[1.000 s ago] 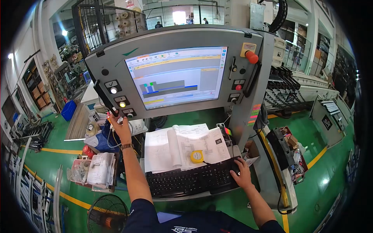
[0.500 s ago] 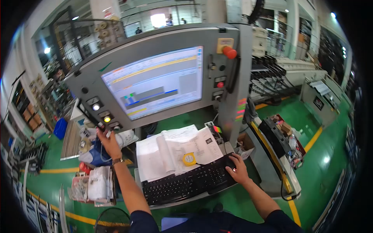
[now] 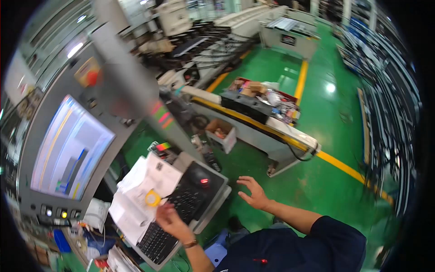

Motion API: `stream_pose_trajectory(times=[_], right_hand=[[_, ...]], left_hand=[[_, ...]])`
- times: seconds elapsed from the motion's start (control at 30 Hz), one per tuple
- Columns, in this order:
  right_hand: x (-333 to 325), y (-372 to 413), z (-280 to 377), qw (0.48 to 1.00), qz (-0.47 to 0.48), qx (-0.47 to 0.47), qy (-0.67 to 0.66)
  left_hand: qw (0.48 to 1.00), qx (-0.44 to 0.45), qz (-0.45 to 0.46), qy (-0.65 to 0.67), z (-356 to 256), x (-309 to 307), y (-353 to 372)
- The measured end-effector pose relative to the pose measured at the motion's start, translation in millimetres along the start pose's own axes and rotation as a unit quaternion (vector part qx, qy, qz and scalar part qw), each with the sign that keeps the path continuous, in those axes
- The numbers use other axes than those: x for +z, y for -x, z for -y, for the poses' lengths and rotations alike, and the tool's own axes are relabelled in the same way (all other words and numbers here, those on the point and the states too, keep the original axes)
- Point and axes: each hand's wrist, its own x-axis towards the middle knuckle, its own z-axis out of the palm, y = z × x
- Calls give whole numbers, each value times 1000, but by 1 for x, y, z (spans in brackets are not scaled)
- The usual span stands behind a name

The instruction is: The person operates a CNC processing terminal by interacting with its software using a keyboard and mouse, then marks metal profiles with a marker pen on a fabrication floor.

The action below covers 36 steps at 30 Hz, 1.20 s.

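My left hand (image 3: 173,223), blurred by motion, hovers over the black keyboard (image 3: 156,242), its fingers loosely extended with nothing visible in them. A yellow tape measure (image 3: 152,198) lies just beyond its fingertips on white paper sheets (image 3: 129,208). My right hand (image 3: 254,193) is held in the air above the green floor, right of the keyboard shelf, fingers spread and holding nothing. Near it, a mouse (image 3: 201,177) with a red glow rests on a dark pad at the shelf's right end.
The control panel with a lit screen (image 3: 72,149) stands at left, tilted in view. A cardboard box (image 3: 222,136) sits on the floor beside a machine beam with a yellow stripe. Beyond is a bin of mixed items (image 3: 267,97). Long metal profiles (image 3: 385,90) line the right.
The view has swung right. My left hand has left the panel's buttons and come over the keyboard. My right hand has let go of the mouse and moved off to the right.
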Motion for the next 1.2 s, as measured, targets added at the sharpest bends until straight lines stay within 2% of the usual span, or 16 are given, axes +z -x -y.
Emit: stream_pose_trajectory(times=[0.07,0.13,0.2,0.33,0.43,0.5,0.57,0.7,0.9,1.03,1.1,1.13,1.17,1.2], right_hand=[[-41,48,-17,999,-17,38,12],[-85,96,-36,995,-49,77,25],[-136,150,-55,988,-91,118,41],[-245,253,-94,961,-188,192,58],[-321,332,-133,930,-257,220,146],[-369,363,-133,880,-344,309,106],[-404,390,-155,846,-414,325,84],[-460,403,-205,830,-445,333,38],[-559,356,-292,833,-435,340,37],[-623,383,-415,807,-388,444,-23],[-638,439,-474,747,-371,550,-29],[-638,491,-518,693,-340,635,0],[-651,528,-536,646,-272,711,-48],[-654,560,-548,595,-285,751,-33]], left_hand=[[978,-72,167,98,-10,66,63],[929,-113,341,91,-8,116,131],[857,-102,504,41,-22,158,193],[722,-57,689,-22,-56,244,315],[682,-49,729,23,-71,305,409],[642,-45,765,33,-85,344,465],[600,-36,798,46,-103,378,508],[517,11,854,57,-102,433,564],[530,-47,847,15,-58,530,605],[521,-88,849,6,-32,639,635],[508,-84,857,6,-33,709,646],[510,-83,856,9,-38,746,652],[518,-50,853,35,-44,784,654],[533,-25,844,50,-53,821,658]])
